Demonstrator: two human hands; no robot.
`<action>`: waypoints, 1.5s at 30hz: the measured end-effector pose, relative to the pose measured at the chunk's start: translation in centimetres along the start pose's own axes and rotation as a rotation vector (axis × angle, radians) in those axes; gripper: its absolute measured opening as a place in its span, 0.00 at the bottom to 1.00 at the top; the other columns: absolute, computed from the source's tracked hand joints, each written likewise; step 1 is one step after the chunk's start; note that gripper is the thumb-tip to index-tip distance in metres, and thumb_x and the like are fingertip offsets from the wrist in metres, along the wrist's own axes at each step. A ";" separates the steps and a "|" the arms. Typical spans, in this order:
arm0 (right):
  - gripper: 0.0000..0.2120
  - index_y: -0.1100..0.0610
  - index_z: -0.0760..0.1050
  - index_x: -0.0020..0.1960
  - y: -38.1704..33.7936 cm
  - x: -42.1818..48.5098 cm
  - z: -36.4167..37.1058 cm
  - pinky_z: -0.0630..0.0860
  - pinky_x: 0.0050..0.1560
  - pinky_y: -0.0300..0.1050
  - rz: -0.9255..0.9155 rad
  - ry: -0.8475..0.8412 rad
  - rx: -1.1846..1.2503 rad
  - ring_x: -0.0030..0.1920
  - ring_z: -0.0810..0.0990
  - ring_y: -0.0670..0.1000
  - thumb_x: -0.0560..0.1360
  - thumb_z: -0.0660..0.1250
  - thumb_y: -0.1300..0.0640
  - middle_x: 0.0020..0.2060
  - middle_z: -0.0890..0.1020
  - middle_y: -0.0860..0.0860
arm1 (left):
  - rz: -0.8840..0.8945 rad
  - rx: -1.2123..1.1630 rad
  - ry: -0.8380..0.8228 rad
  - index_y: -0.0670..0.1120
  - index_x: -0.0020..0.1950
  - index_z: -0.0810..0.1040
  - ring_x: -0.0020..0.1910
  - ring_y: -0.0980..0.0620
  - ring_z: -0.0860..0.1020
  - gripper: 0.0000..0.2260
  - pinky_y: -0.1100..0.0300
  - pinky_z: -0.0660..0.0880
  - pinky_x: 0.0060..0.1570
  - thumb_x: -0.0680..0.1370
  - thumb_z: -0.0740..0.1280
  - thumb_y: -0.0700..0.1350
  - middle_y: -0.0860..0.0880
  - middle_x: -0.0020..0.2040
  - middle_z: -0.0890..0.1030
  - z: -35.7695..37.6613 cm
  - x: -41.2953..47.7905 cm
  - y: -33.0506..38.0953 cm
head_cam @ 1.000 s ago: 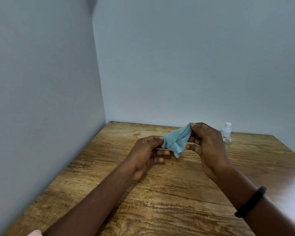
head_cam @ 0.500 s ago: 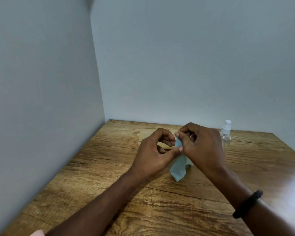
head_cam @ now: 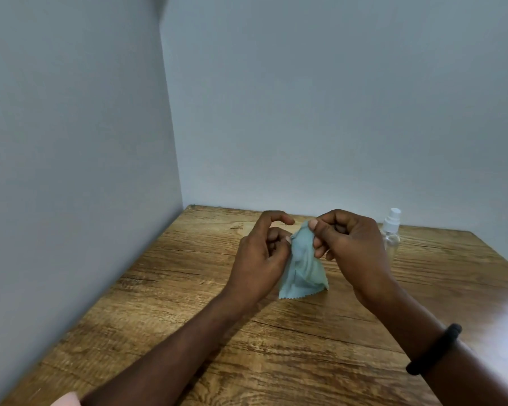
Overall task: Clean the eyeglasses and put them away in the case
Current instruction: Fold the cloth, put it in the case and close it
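The cleaning step appears to be only in preparation: the 2 hands are handling a pale blue-green microfibre cloth with a zigzag-cut edge [head_cam: 304, 268], and neither the eyeglasses nor the case can be made out, so wiping the lenses and storing them are, by my judgement, both left to do. A clear plastic spray bottle with a white nozzle [head_cam: 391, 232] is standing upright at the far right of the brown wood-grain worktop [head_cam: 188, 288], just beyond the right hand [head_cam: 349, 250]. That hand is pinching the cloth's top between thumb and curled fingers. The left hand [head_cam: 261, 256] is curling too, its index finger arching free while thumb and lower fingers are nipping the cloth's upper left edge. The cloth is hanging between them above the worktop's far middle.
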State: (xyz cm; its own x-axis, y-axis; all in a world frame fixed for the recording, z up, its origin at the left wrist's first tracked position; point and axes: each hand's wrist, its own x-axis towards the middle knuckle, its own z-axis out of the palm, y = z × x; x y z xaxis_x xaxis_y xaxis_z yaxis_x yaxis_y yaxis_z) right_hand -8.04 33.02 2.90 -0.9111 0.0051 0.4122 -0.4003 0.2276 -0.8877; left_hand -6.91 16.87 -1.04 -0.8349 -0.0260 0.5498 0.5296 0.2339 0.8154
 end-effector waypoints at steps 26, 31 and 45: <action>0.11 0.56 0.80 0.43 0.1 0.3 -0.2 0.76 0.42 0.57 -0.035 0.156 0.097 0.38 0.76 0.51 0.81 0.67 0.52 0.35 0.80 0.53 | 0.028 0.079 0.042 0.54 0.60 0.77 0.33 0.49 0.78 0.13 0.58 0.74 0.35 0.82 0.65 0.37 0.49 0.32 0.79 -0.3 0.2 0.0; 0.13 0.56 0.79 0.40 0.2 0.3 -0.4 0.69 0.41 0.51 0.086 0.094 0.304 0.38 0.73 0.53 0.81 0.67 0.52 0.35 0.76 0.54 | -0.123 -0.161 -0.017 0.46 0.48 0.82 0.35 0.51 0.71 0.13 0.63 0.67 0.34 0.82 0.61 0.32 0.48 0.35 0.76 -0.4 0.4 0.4; 0.11 0.57 0.80 0.42 -0.2 1.0 -1.4 0.80 0.37 0.42 0.105 0.142 0.502 0.37 0.81 0.46 0.81 0.66 0.56 0.33 0.81 0.48 | -0.171 -0.306 -0.110 0.45 0.59 0.82 0.46 0.53 0.85 0.11 0.59 0.82 0.45 0.77 0.74 0.37 0.50 0.46 0.86 -0.7 0.7 0.2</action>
State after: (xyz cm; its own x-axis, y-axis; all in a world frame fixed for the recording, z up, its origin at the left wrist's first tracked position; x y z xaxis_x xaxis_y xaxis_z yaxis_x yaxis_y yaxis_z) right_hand -8.74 34.34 3.80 -0.9404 0.1424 0.3087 -0.3373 -0.2754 -0.9002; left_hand -7.35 16.24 -0.37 -0.9177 0.0689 0.3912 0.3870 -0.0670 0.9196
